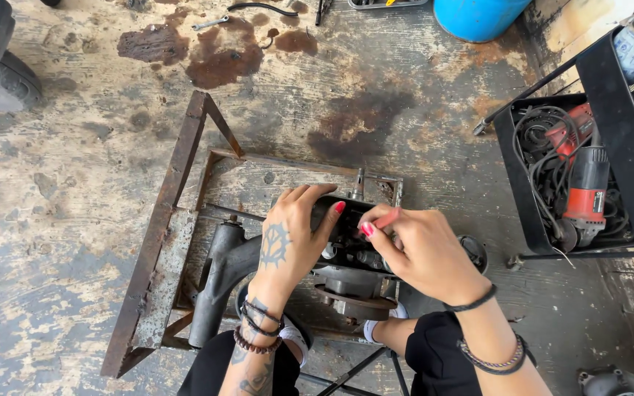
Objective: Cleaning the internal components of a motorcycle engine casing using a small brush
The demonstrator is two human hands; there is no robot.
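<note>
Item: dark metal assembly point(350, 253), seated on the rusty frame point(157, 242) before your knees. Likely heavy, rigid, greasy (grip the casing, not protruding fittings). Your left hand point(288, 242) clasps its top; right hand point(416, 249) pinches a red-handled tool point(386, 218).

Left hand point(288, 238) at frame centre, tattooed back up, fingers point(304, 193) curled in a grip; right hand point(420, 249) just beside, fingers pinched; both wrists braceleted.

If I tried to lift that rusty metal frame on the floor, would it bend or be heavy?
The rusty frame looks like thick welded steel bars, so it is probably stiff and heavy. Its rust would likely feel rough, not slippery. It lies flat on the floor, so it seems unlikely to roll.
</note>
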